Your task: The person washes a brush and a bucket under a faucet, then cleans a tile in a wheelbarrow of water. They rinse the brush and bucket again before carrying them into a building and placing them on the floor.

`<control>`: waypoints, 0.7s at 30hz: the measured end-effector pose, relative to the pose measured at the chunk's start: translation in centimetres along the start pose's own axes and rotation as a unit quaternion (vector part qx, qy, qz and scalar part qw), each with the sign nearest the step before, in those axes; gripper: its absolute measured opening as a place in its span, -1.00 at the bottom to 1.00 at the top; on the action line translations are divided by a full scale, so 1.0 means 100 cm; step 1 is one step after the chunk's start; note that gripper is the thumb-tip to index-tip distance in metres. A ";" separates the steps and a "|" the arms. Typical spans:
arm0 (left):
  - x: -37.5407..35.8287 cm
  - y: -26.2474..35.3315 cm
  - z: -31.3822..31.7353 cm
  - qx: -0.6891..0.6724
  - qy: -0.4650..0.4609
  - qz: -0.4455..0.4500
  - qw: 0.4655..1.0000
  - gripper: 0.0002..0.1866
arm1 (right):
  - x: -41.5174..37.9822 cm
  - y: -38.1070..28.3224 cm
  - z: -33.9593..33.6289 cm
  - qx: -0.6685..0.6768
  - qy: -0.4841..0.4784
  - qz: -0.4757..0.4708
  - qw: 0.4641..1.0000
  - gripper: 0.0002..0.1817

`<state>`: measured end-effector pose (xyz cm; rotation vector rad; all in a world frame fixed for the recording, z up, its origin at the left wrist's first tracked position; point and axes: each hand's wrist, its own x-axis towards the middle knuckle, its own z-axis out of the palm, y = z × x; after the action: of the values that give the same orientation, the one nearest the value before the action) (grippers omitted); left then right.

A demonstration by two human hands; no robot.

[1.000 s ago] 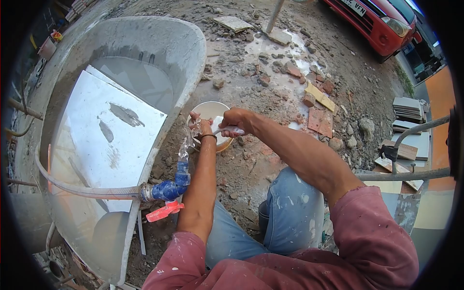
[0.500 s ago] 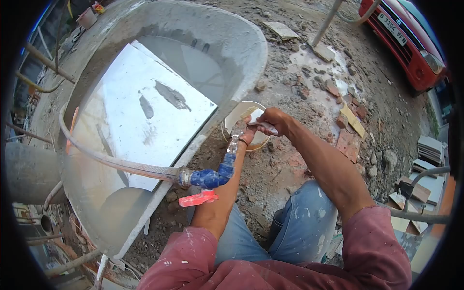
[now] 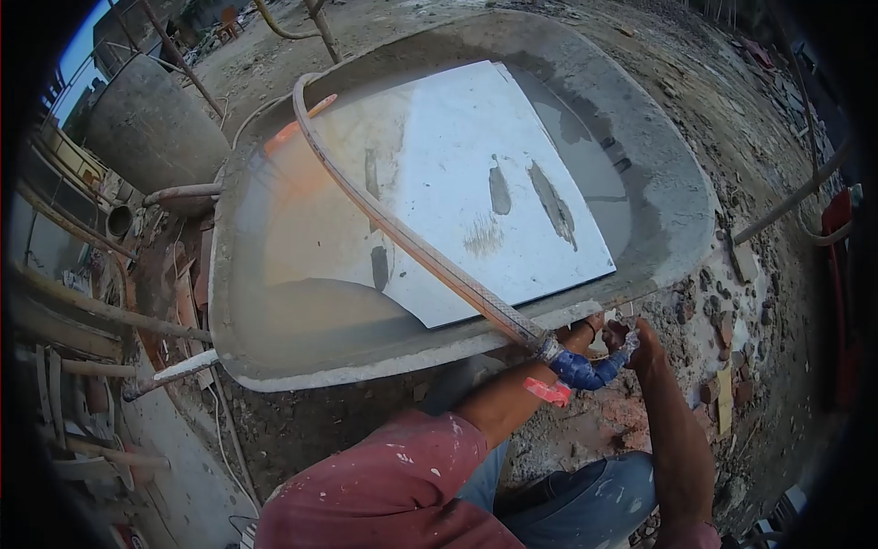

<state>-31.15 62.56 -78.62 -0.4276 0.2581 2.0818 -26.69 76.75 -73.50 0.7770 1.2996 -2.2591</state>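
Observation:
Both hands are low beside the near rim of a large grey tub (image 3: pixel 457 355). My left hand (image 3: pixel 588 331) is partly behind the rim and hose fitting, its fingers not clear. Just right of it, my right hand (image 3: pixel 645 340) is closed, behind the splashed end of the blue tap fitting (image 3: pixel 590 371); what it holds is too small to make out. A red tap handle (image 3: pixel 547 392) lies over my left forearm. The clear hose (image 3: pixel 412 242) runs from the fitting across the tub. In the cloudy water rests a white panel (image 3: pixel 476 183) with grey smears.
A grey drum (image 3: pixel 155 123) stands behind the tub at the left, near several pipes (image 3: pixel 110 311). Rubble and broken bricks (image 3: pixel 722 334) lie on the ground at the right. An upright metal pole (image 3: pixel 791 195) is there too. Part of a red vehicle (image 3: pixel 846 302) shows at the right edge.
The view has turned left, so the tub fills more of it. The bucket and the white-handled brush seen between my hands before are now hidden or indistinct.

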 end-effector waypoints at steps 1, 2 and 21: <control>-0.002 -0.001 0.001 -0.007 -0.004 -0.004 1.000 -0.45 | 0.003 -0.004 -0.002 -0.001 -0.015 0.012 1.000 -0.57; -0.001 0.000 0.001 -0.013 -0.007 -0.005 1.000 -0.43 | -0.007 -0.015 0.019 -0.003 -0.015 0.013 1.000 -0.57; 0.048 0.027 0.000 0.224 0.185 0.236 0.927 -0.40 | -0.020 -0.030 0.028 -0.040 0.061 0.136 0.988 -0.84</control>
<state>-35.74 64.92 -80.55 -0.5077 1.1342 2.2939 -27.72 75.87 -69.11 1.0113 1.2446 -1.9606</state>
